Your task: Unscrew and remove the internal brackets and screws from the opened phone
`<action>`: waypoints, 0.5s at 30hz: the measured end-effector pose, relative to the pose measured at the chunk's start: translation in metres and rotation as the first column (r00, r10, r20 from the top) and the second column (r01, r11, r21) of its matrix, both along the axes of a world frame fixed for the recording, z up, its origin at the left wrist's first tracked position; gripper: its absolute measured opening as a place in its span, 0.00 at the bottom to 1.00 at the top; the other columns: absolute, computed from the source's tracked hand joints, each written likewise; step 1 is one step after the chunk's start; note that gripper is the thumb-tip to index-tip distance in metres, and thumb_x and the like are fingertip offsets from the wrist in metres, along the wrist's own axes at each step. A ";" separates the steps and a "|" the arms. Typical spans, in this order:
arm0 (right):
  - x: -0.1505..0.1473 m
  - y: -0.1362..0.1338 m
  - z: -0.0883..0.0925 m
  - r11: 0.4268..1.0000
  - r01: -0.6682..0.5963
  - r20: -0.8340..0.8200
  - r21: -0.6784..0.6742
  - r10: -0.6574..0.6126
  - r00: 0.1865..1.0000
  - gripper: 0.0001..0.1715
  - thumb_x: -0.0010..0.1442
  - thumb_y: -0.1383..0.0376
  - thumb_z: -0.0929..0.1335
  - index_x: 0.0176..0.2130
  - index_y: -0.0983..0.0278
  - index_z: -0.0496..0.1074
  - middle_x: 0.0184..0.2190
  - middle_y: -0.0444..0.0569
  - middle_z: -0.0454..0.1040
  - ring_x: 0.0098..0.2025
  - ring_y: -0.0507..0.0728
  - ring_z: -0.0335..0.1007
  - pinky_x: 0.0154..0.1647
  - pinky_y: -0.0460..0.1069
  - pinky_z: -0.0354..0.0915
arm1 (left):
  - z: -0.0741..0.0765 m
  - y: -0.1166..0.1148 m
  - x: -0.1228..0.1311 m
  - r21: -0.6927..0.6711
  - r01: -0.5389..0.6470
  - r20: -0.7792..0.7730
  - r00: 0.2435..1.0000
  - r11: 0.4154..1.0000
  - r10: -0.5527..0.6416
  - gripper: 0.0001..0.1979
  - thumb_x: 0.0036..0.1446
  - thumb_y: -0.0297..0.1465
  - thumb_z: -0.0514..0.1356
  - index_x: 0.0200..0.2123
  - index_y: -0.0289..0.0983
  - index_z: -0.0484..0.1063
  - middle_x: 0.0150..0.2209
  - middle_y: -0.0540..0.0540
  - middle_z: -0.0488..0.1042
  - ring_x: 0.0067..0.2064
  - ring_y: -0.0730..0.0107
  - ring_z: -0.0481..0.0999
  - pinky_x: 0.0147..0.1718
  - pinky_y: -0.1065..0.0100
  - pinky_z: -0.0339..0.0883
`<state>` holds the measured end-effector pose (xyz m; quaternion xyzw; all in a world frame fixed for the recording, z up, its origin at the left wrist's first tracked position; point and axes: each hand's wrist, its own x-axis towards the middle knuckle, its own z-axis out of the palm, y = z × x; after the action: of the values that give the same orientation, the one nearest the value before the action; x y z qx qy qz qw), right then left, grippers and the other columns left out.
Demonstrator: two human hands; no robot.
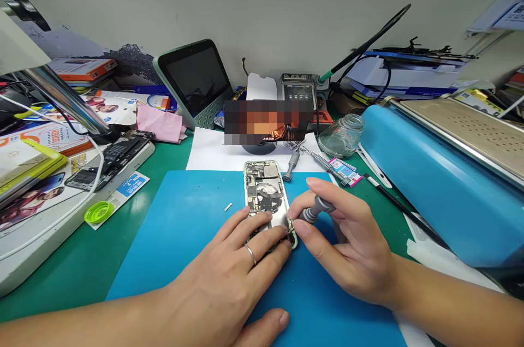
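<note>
An opened smartphone lies face up on a blue mat, its circuit board and inner parts exposed. My left hand rests across its lower end, fingers stretched out and spread, with a ring on one of them. In my right hand a small grey precision screwdriver is pinched between thumb and fingers. Its tip points at the phone's lower right edge; whether it touches a screw is too small to tell. A small metal bracket lies on the mat left of the phone.
Behind the phone lie more grey screwdrivers, a glass jar and a round stand holding a screen, partly blurred. A blue machine flanks the right side. Another opened phone and a green lid are at left.
</note>
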<state>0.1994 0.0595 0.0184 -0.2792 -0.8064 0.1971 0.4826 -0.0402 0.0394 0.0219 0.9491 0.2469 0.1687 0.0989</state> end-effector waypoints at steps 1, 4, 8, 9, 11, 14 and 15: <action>0.000 0.000 -0.001 1.000 -0.001 -0.001 0.005 0.001 1.000 0.45 0.67 0.79 0.69 0.74 0.55 0.57 0.47 0.50 0.80 0.44 0.55 0.81 0.44 0.51 0.80 | 0.000 0.000 0.000 -0.001 -0.001 -0.003 1.000 1.000 0.001 0.29 0.70 0.40 0.61 0.68 0.33 0.68 0.69 0.43 0.73 0.69 0.42 0.71 0.66 0.35 0.70; 0.000 0.000 -0.001 1.000 -0.003 -0.002 0.027 0.003 1.000 0.45 0.66 0.79 0.69 0.75 0.56 0.57 0.47 0.50 0.80 0.44 0.56 0.81 0.45 0.51 0.80 | 0.001 -0.001 -0.001 -0.005 0.006 -0.005 1.000 1.000 -0.006 0.29 0.70 0.41 0.61 0.68 0.33 0.68 0.69 0.43 0.72 0.70 0.42 0.70 0.66 0.35 0.69; 0.003 -0.003 0.006 0.996 -0.015 0.013 0.085 0.014 1.000 0.47 0.65 0.80 0.68 0.74 0.52 0.57 0.45 0.48 0.80 0.43 0.56 0.81 0.47 0.53 0.81 | -0.005 0.001 -0.001 -0.012 0.014 -0.002 1.000 1.000 -0.014 0.29 0.70 0.41 0.61 0.69 0.34 0.67 0.70 0.43 0.71 0.70 0.42 0.69 0.67 0.36 0.68; 0.004 -0.005 0.010 0.996 -0.017 0.029 0.089 0.015 0.999 0.44 0.66 0.80 0.68 0.72 0.52 0.60 0.44 0.48 0.81 0.43 0.56 0.82 0.47 0.53 0.82 | -0.008 0.002 -0.001 -0.011 0.012 0.003 1.000 1.000 -0.012 0.30 0.70 0.41 0.60 0.69 0.34 0.66 0.70 0.42 0.71 0.70 0.42 0.69 0.68 0.36 0.67; 0.006 -0.010 0.019 0.997 -0.023 0.073 0.070 0.017 0.997 0.31 0.68 0.76 0.69 0.64 0.54 0.69 0.40 0.47 0.83 0.41 0.57 0.84 0.46 0.52 0.83 | -0.016 0.003 -0.001 -0.012 0.007 0.016 1.000 1.000 -0.007 0.31 0.71 0.43 0.60 0.71 0.35 0.64 0.70 0.41 0.70 0.71 0.42 0.67 0.70 0.37 0.62; 0.006 -0.019 0.025 0.999 -0.041 0.129 0.015 0.039 0.991 0.12 0.70 0.68 0.71 0.53 0.57 0.76 0.36 0.49 0.86 0.37 0.59 0.86 0.37 0.48 0.84 | -0.024 0.003 -0.003 -0.003 0.012 0.005 1.000 1.000 -0.012 0.33 0.71 0.45 0.61 0.72 0.36 0.62 0.70 0.41 0.70 0.72 0.45 0.65 0.73 0.39 0.56; 0.006 -0.021 0.023 0.999 -0.050 0.104 0.023 0.047 0.993 0.09 0.71 0.65 0.71 0.51 0.57 0.79 0.35 0.50 0.87 0.34 0.59 0.86 0.31 0.47 0.83 | -0.025 0.003 -0.003 0.006 0.017 -0.010 1.000 1.000 -0.017 0.34 0.71 0.46 0.62 0.72 0.36 0.62 0.71 0.41 0.70 0.72 0.46 0.65 0.74 0.40 0.56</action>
<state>0.2050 0.0383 0.0419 -0.2633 -0.8393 0.1837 0.4387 -0.0433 0.0426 -0.0032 0.9523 0.2388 0.1641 0.0960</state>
